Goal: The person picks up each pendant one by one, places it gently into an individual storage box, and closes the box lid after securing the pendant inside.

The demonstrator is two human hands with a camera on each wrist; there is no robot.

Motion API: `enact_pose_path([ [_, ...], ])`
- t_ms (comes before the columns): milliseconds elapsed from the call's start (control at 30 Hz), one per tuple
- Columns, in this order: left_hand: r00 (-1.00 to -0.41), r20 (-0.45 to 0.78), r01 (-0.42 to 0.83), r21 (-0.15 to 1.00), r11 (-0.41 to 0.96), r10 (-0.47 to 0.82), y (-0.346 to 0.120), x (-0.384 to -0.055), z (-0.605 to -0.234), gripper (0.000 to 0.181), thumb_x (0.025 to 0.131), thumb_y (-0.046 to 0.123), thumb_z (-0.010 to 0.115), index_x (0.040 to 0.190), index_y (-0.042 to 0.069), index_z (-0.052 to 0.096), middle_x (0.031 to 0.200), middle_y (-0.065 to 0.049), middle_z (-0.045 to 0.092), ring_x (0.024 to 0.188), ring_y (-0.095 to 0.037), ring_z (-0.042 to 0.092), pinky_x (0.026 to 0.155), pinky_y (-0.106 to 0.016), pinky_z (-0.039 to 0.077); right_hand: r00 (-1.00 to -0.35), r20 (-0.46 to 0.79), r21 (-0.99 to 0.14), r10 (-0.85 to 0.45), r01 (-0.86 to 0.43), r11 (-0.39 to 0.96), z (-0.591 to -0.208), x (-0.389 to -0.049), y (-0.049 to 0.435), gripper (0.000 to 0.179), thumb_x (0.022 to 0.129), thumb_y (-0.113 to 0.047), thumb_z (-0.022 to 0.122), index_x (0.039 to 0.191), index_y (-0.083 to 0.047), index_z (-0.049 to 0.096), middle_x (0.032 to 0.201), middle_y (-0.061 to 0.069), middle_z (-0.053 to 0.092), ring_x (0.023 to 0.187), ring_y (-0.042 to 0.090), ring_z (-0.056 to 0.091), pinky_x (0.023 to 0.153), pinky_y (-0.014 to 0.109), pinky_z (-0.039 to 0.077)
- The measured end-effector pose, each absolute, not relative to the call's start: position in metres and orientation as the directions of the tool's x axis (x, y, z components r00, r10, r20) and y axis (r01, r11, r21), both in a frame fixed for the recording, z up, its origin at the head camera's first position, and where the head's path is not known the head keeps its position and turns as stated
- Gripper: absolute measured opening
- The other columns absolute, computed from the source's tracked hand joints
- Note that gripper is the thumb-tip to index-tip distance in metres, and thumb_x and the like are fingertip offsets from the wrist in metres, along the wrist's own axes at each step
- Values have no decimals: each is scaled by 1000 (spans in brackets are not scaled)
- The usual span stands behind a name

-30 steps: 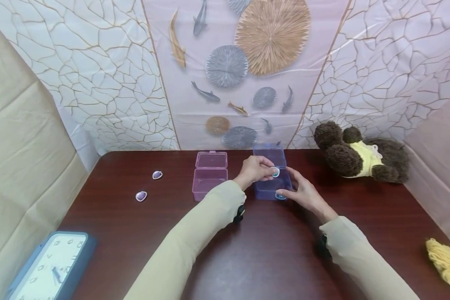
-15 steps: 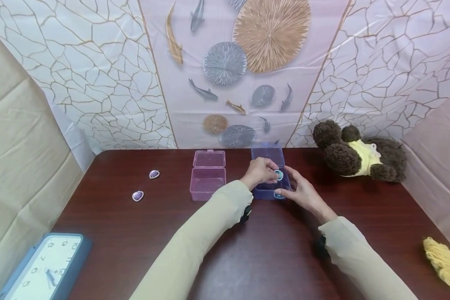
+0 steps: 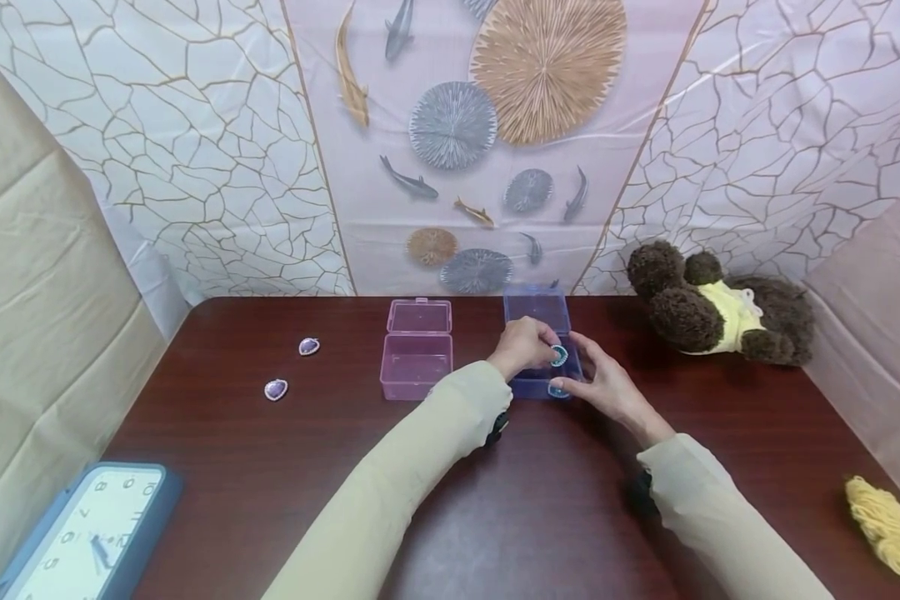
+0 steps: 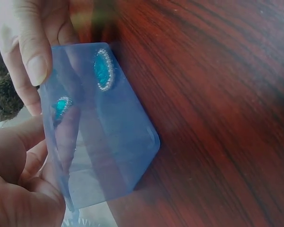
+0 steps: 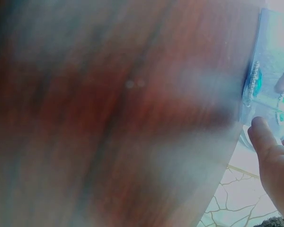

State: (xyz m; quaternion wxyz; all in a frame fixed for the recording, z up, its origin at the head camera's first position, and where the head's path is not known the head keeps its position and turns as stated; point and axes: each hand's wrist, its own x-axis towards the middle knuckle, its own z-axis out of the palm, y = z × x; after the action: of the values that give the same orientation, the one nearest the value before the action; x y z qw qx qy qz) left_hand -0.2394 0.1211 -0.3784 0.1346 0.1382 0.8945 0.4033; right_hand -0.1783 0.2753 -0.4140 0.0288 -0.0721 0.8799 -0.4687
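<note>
In the head view my left hand reaches over the open blue plastic box and pinches a heart-like teal gem with a beaded silver rim. Through the translucent wall in the left wrist view, that held gem shows below the box's rim, near the fingers. A second teal gem lies inside against the front wall. My right hand grips the box's right side, its thumb at the front corner and its fingers farther back. The blue lid stands raised behind.
An open pink plastic box stands left of the blue one. Farther left lie two purple gems. A blue clock is at the near left, a brown plush toy at the back right, and yellow yarn at the right edge.
My left hand has moved slightly right and down, bringing the pinched teal gem lower into the blue box. The right hand has stayed at the box's side.
</note>
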Motion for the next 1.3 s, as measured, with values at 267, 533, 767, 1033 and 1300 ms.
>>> enact_pose_path([
  [267,-930,-80,215,672,709,358,125,-238,-381,8,79,14,75,87,14,75,69,3,71,64,-6,65,75,-19,49,-989,11,-829,-151,-93,551,-414,-177,276,84,83,-16,72,146,3,19,147,31,26,128,46,40,98,51,40],
  [533,-932,-84,238,590,772,351,129,-237,-382,9,81,15,75,89,14,76,74,4,72,76,-8,66,74,-20,51,-987,7,-820,-158,-96,564,-413,-176,276,85,84,-18,72,147,3,18,146,32,27,126,47,41,97,53,41],
  [767,-946,-68,236,525,818,317,133,-238,-383,10,79,15,75,89,16,76,91,4,71,86,-13,65,70,-23,53,-988,11,-826,-152,-95,556,-414,-177,277,84,84,-16,71,147,3,19,146,31,29,125,46,42,98,52,40],
  [1033,-954,-63,229,475,850,292,136,-238,-385,4,80,14,71,82,17,74,87,3,70,77,-14,63,59,-25,51,-988,-1,-831,-157,-87,550,-413,-177,277,84,84,-16,71,147,2,17,146,31,28,127,47,39,100,52,37],
  [1300,-949,-70,248,438,864,308,136,-237,-385,13,84,13,67,71,14,66,77,3,66,68,-12,57,53,-25,47,-987,-18,-837,-158,-72,543,-411,-176,275,85,85,-17,71,148,0,16,147,30,27,128,46,38,101,52,37],
])
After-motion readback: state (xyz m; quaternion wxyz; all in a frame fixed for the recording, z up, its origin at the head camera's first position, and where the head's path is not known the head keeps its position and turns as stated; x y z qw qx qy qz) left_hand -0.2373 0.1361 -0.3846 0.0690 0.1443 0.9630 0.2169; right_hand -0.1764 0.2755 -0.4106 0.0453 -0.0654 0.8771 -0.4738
